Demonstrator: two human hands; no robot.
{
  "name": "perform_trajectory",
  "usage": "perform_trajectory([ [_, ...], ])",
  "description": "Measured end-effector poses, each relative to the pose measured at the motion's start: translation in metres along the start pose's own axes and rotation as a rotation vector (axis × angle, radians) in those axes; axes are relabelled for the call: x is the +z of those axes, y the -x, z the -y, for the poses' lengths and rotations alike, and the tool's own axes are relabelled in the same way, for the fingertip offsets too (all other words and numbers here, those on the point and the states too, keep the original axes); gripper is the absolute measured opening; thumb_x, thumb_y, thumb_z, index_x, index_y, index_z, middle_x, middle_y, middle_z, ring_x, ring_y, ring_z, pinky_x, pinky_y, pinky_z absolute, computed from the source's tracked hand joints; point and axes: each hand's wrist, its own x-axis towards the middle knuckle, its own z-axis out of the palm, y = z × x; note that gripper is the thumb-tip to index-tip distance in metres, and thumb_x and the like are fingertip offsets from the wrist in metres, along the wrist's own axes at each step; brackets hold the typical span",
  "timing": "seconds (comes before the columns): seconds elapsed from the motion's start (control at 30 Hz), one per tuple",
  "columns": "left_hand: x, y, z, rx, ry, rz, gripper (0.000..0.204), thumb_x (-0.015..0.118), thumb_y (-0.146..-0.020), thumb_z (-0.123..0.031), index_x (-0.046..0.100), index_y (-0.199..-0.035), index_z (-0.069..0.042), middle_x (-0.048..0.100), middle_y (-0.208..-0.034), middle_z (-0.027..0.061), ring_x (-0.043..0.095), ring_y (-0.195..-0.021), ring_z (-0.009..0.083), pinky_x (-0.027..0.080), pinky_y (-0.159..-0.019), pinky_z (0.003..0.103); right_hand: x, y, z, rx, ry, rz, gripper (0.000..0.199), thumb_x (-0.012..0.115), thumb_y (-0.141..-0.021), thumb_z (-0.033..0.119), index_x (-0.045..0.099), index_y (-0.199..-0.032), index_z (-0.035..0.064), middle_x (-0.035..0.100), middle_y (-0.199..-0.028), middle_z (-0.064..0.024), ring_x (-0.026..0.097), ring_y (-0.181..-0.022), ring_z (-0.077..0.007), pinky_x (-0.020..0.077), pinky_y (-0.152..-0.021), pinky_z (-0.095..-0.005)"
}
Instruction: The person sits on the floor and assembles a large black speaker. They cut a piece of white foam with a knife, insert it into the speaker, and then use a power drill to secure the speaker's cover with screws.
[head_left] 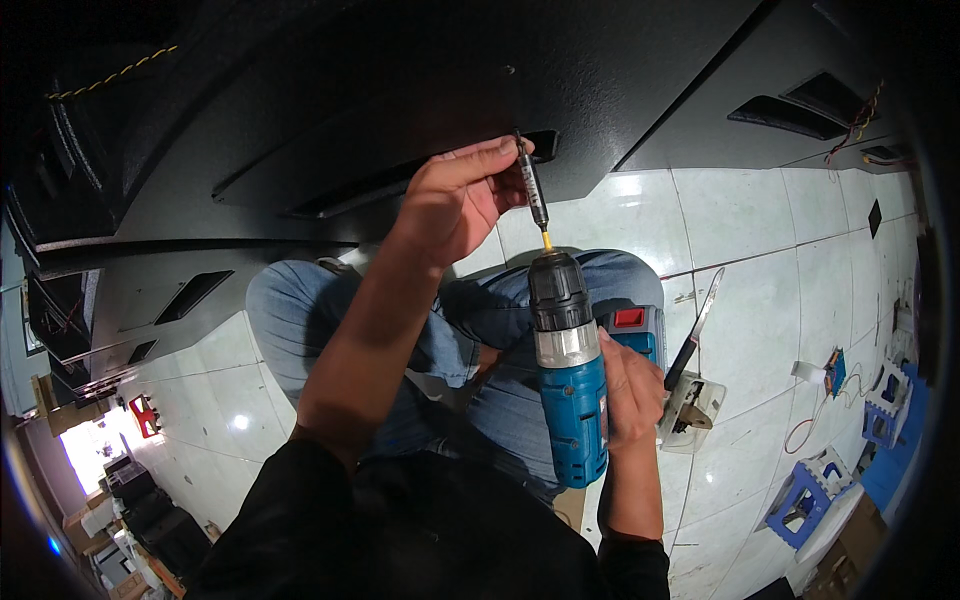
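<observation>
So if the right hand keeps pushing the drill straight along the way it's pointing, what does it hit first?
Most likely the black panel: the right hand aims the blue drill up its bit, whose tip seems to meet it already.

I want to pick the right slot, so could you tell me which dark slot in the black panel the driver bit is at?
The slot by the left hand, where the bit tip meets it; the other slots lie farther off.

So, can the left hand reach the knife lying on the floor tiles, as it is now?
Probably not directly. The left hand is up steadying the bit, and the drill with the right hand stands between it and the knife.
</observation>
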Motion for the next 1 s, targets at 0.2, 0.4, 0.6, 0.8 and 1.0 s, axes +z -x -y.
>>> perform_trajectory([
  [0.2, -0.005, -0.001, 0.000, -0.003, 0.045, 0.022, 0.020, 0.061, -0.101, -0.014, 0.071, -0.112, 0.000, 0.072, -0.101, 0.0080, 0.069, -0.093, 0.0183, 0.055, -0.087, 0.033, 0.001, -0.001, -0.001, -0.007, -0.016, -0.002, 0.048, 0.072, -0.080, 0.010, 0.064, -0.120, -0.0152, 0.073, -0.099, -0.0263, 0.073, -0.075, -0.0311, 0.0578, -0.065, -0.0338],
  [0.4, -0.005, -0.003, 0.002, -0.004, 0.044, 0.027, 0.022, 0.062, -0.101, -0.015, 0.070, -0.113, 0.001, 0.072, -0.099, 0.0078, 0.068, -0.091, 0.0173, 0.055, -0.086, 0.032, 0.005, -0.003, -0.004, -0.036, -0.018, -0.037, 0.047, 0.071, -0.081, 0.011, 0.064, -0.119, -0.0152, 0.073, -0.098, -0.0265, 0.072, -0.074, -0.0305, 0.0569, -0.064, -0.0331],
  [0.6, -0.009, -0.002, 0.004, 0.035, -0.027, 0.022, 0.020, 0.062, -0.101, -0.016, 0.069, -0.111, 0.000, 0.069, -0.096, 0.0071, 0.064, -0.086, 0.0168, 0.051, -0.081, 0.031, 0.004, -0.009, 0.001, 0.010, -0.049, -0.011, 0.044, 0.072, -0.078, 0.006, 0.065, -0.116, -0.0142, 0.073, -0.099, -0.0247, 0.073, -0.075, -0.0317, 0.0572, -0.068, -0.0346],
  [0.8, -0.034, 0.029, 0.034, 0.083, -0.095, -0.203, 0.010, 0.062, -0.099, -0.012, 0.060, -0.103, -0.004, 0.063, -0.095, 0.0085, 0.062, -0.090, 0.0182, 0.050, -0.082, 0.032, 0.005, 0.001, 0.006, 0.108, 0.016, 0.020, 0.043, 0.074, -0.074, 0.000, 0.067, -0.116, -0.0073, 0.073, -0.095, -0.0224, 0.073, -0.081, -0.0331, 0.0572, -0.074, -0.0388],
  [1.0, -0.071, 0.094, 0.098, -0.060, -0.035, -0.381, 0.007, 0.062, -0.099, -0.007, 0.060, -0.103, -0.001, 0.064, -0.092, 0.0088, 0.065, -0.086, 0.0194, 0.055, -0.077, 0.032, 0.015, 0.000, -0.001, -0.033, 0.055, -0.008, 0.046, 0.069, -0.072, 0.000, 0.063, -0.115, -0.0150, 0.072, -0.093, -0.0244, 0.069, -0.067, -0.0301, 0.0556, -0.062, -0.0346],
])
